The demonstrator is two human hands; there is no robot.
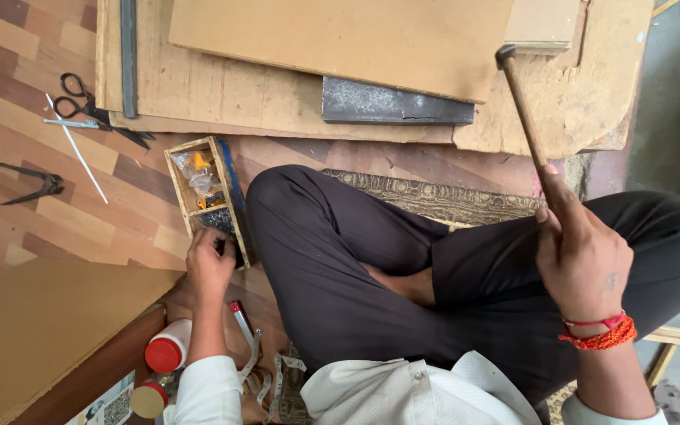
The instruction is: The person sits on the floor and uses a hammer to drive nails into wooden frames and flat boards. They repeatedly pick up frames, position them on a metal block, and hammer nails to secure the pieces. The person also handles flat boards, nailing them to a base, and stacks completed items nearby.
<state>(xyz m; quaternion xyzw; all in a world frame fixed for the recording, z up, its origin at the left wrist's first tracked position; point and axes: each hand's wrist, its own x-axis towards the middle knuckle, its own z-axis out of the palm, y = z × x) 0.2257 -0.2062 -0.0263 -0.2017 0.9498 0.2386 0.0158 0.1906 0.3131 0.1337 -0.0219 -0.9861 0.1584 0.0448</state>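
Person seated cross-legged on the patterned wood-look floor (57,212), dark trousers, white shirt.

Right hand (580,256): closed around the wooden handle of a hammer with a small dark metal head (527,118). Hammer held up, head pointing away from the body, over the edge of a worn, chipped board (592,94). Red thread bands on that wrist.

Left hand (210,264): reaching down beside the left knee, fingers curled into the near end of a small open wooden box of dark nails and small packets (202,193). Cannot tell whether the fingers have pinched anything.

Around:
- Flat tan sheet of board (340,39) lying on the worn board, a dark grey metal block (395,104) just under its near edge.
- Black-handled scissors (88,106) and black pincers (33,185) on the floor, well apart from the box, a thin white rod (80,153) between them.
- 2 white bottles with red caps (165,350) near the left forearm, a measuring tape (265,378) beside them.
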